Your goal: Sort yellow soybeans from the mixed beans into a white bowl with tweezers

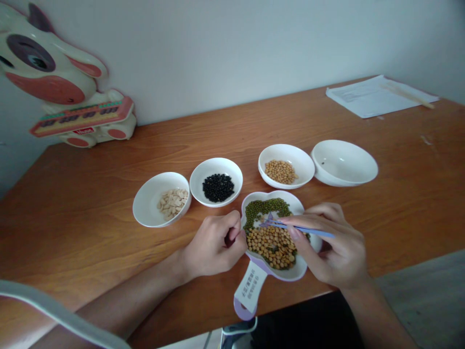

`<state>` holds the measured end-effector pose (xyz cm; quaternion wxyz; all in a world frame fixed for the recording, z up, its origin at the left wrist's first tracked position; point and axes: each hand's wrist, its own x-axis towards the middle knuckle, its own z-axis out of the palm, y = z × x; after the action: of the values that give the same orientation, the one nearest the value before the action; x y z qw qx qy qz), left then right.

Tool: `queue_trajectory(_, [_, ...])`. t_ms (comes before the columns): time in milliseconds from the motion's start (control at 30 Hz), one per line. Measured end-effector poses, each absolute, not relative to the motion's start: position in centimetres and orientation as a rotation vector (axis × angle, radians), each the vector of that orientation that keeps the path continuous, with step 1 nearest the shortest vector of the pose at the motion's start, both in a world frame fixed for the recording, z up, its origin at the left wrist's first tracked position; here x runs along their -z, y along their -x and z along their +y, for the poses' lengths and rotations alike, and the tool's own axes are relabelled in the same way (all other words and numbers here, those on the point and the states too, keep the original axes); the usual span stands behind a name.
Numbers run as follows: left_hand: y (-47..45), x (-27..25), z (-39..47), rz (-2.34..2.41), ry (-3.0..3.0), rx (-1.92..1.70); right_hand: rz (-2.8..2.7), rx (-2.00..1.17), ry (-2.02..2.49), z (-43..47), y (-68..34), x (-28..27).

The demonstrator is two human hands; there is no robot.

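Observation:
A white, purple-edged, flower-shaped dish (298, 206) with a labelled handle lies at the table's front edge. Green mung beans (259, 207) fill its far part and yellow soybeans (271, 242) its near part, with a small bare patch between. My left hand (218, 242) is closed, thumb and curled forefinger at the dish's left rim. Purple tweezers (312, 230) are pinched in my right hand (330, 247), over the dish's right side. Their tips reach the bare patch between the two kinds; whether anything is between them I cannot make out.
Behind the dish stand white bowls: one with pale flat seeds (173, 202), one with black beans (218, 187), one with soybeans (280, 171), and a bowl (345, 167) with a dark speck. A cow-shaped toy keyboard (83, 116) and papers (363, 97) lie farther back.

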<state>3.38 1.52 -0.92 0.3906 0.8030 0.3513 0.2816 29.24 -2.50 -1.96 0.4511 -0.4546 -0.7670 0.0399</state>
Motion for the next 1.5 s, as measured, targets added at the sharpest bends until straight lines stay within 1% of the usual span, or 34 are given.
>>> queue_trajectory(633, [-3.5, 0.9, 1.5, 0.879, -2.043, -0.743, -1.951, -0.116, 1.120, -2.3, -29.1, 2.0])
queue_trajectory(833, [-3.5, 1.0, 1.5, 0.873, -2.057, -0.752, -1.924, -0.069, 1.104, -2.4, -29.1, 1.8])
queue_trajectory(933, [-3.4, 1.0, 1.5, 0.878, -2.062, -0.751, -1.841, -0.020, 1.122, -2.6, -29.3, 1.9])
queue_trajectory(1067, [-3.4, 1.0, 1.5, 0.900, -2.050, -0.735, -1.574, 0.060, 1.243, -2.6, -29.4, 2.4])
queue_trajectory(1233, [-3.4, 1.0, 1.5, 0.906, -2.048, -0.736, -1.402, 0.020, 1.391, -2.4, -29.3, 2.8])
queue_trajectory(1333, [-3.4, 1.0, 1.5, 0.910, -2.044, -0.736, -1.472, -0.027, 1.317, -2.5, -29.3, 2.7])
queue_trajectory(1500, [-3.4, 1.0, 1.5, 0.909, -2.053, -0.738, -1.768, -0.069, 1.187, -2.6, -29.3, 2.2])
